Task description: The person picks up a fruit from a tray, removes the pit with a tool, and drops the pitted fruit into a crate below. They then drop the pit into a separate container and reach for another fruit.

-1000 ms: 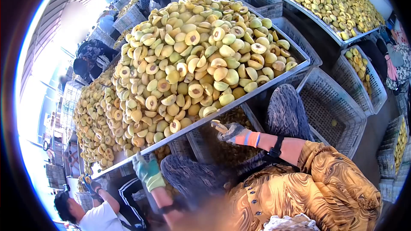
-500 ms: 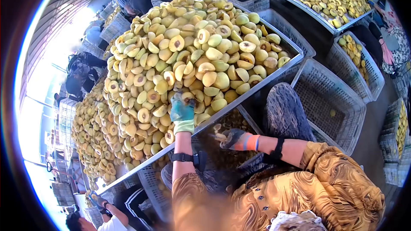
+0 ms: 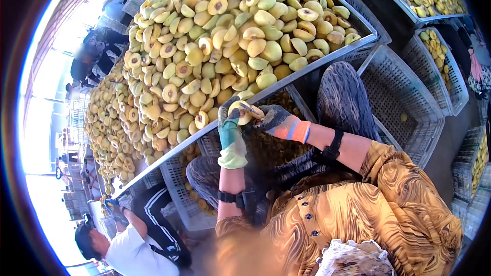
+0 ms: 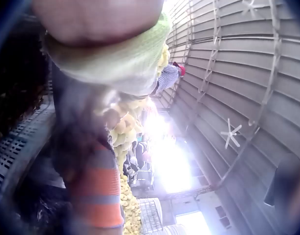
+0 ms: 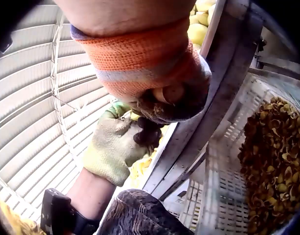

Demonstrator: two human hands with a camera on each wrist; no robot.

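Observation:
My left hand (image 3: 232, 134), in a green and pale yellow glove, holds a yellow peach half (image 3: 239, 112) by its edge, just off the front rim of the heaped table. My right hand (image 3: 279, 121), gloved in dark grey and orange, grips a small tool (image 3: 247, 107) whose thin grey end lies across the cut face of the fruit. A blunt brownish end (image 5: 172, 94) pokes out of the right fist in the right wrist view. Both hands meet at the fruit, and the left fingertips are partly hidden there. Glare and blur cover much of the left wrist view.
Peach halves (image 3: 204, 46) are heaped on a metal-rimmed table (image 3: 307, 65). Below the hands, a crate (image 5: 223, 181) holds brown scooped-out bits (image 5: 277, 166). Another plastic crate (image 3: 401, 107) stands at the right. A person in white (image 3: 130, 245) works at the lower left.
My left hand rose from below the rim to the heap, then came back with a peach half. The right hand, holding the tool throughout, has met it. The head view has shifted.

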